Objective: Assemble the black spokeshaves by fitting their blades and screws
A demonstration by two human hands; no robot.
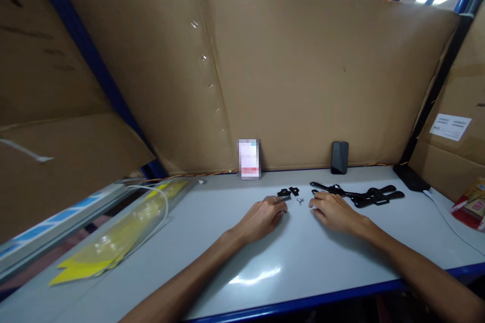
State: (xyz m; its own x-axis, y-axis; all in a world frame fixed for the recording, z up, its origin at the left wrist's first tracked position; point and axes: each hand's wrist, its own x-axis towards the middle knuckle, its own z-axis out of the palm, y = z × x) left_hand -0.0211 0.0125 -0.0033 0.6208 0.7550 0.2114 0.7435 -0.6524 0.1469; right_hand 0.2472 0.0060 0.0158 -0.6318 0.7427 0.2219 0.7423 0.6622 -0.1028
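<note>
Both hands rested on the grey desk (265, 262), close together near its middle. The left hand (265, 218) lay with the fingers curled a little, the tips just beside 2 small black parts (288, 192); I could not tell whether its grip was closed on something tiny or held nothing, because the fingertips hid that place. The right hand (333, 212) lay palm down with a loose, unclosed grip, and nothing was in it; its fingers were near the thin end of the long black parts (364, 195), which stretched to the right over the desk. Between the 2 hands, a little further back, lay a very small silver piece (299, 201). The small black parts and the silver piece looked light and hard, probably easy to push away on the smooth, shiny surface, so I think a pinch with 2 fingertips from the sides would suit them. The long black parts looked like flat, thin, stiff plastic or metal, light too, and best taken at the wider middle. At the back, a dark phone (339, 157) and a blurred card (249, 159) leaned against the cardboard wall (303, 70). A yellow plastic bag (113, 237) lay well apart at the left.
</note>
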